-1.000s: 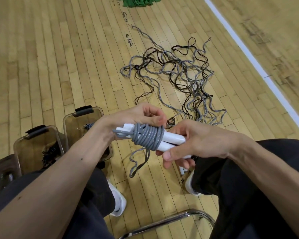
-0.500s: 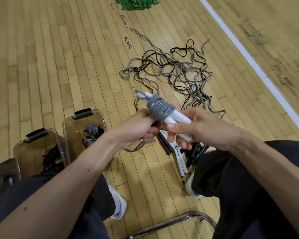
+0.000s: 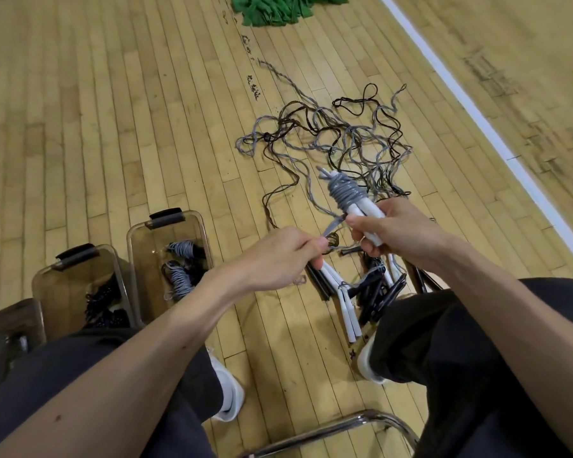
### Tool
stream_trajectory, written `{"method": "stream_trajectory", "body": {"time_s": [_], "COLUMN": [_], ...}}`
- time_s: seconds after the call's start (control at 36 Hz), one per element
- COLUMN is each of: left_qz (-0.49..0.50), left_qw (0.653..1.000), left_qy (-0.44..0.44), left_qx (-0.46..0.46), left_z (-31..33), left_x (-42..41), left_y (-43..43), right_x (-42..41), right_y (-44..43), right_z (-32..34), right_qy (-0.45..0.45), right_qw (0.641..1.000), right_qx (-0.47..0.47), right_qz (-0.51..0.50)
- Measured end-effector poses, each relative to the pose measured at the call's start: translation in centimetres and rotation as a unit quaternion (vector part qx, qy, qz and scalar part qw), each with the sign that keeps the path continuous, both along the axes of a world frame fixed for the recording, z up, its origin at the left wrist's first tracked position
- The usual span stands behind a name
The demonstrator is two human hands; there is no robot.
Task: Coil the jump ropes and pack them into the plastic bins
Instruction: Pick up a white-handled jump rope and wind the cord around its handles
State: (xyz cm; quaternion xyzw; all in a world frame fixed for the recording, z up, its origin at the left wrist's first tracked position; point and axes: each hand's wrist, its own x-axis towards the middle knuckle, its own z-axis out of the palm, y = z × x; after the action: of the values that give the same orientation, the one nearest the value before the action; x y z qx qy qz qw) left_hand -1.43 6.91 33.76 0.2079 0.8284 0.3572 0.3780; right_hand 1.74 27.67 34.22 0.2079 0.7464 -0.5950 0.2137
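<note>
Wooden floor (image 3: 113, 110): plank surface, crossed by a white line (image 3: 477, 110) running diagonally on the right side.

Loose jump ropes (image 3: 344, 137): grey and black cords lying tangled on the floor ahead of the seated person, between the white line and the bins. Their handles, white (image 3: 346, 312) and black (image 3: 381, 295), lie bunched on the floor near the person's right shoe.

Plastic bins: three stand side by side on the floor at the person's left. The nearest bin (image 3: 153, 252) holds coiled grey ropes (image 3: 179, 279). The middle bin (image 3: 63, 285) holds dark coiled ropes (image 3: 103, 302). The third bin (image 3: 10, 322) is cut off by the picture's edge; contents cannot be told.

Green cloth (image 3: 285, 9): heaped on the floor at the far end, well apart from the ropes.

Chair frame (image 3: 344, 424): a chrome tube showing between the knees.

Right hand (image 3: 394, 233): fingers wrapped round a pair of white handles (image 3: 368, 213), held above the floor and tilted away from the person.

Coiled jump rope (image 3: 346, 193): grey cord wound tightly round the upper part of those handles.

Left hand (image 3: 278, 256): pinching the cord's free end (image 3: 331, 226), which runs taut from the coil.
</note>
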Motion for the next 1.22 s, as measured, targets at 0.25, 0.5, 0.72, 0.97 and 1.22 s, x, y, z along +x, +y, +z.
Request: {"method": "stream_trajectory", "body": {"time_s": [0.25, 0.5, 0.72, 0.97, 1.22], "left_qz": [-0.119, -0.178, -0.147, -0.088, -0.005], "left_qw": [0.968, 0.945, 0.976, 0.990, 0.962], "left_qy": [0.209, 0.272, 0.162, -0.041, -0.217], "left_qx": [-0.063, -0.024, 0.021, 0.101, 0.163], "left_z": [1.0, 0.7, 0.3, 0.4, 1.1], "left_x": [-0.4, -0.8, -1.2, -1.9, -2.2], "left_y": [-1.0, -1.7, -1.8, -1.3, -0.8], "right_x": [0.3, 1.4, 1.6, 2.0, 2.4], "right_y": [-0.9, -2.9, -3.2, -2.5, -2.0], "right_z": [-1.2, -2.0, -1.4, -0.6, 0.7], "right_qy": [-0.058, -0.173, -0.162, -0.120, -0.078], "right_qw": [0.994, 0.926, 0.900, 0.897, 0.904], "right_qx": [0.014, -0.020, -0.027, -0.121, -0.249], "right_qz": [0.095, 0.334, 0.403, 0.408, 0.339]}}
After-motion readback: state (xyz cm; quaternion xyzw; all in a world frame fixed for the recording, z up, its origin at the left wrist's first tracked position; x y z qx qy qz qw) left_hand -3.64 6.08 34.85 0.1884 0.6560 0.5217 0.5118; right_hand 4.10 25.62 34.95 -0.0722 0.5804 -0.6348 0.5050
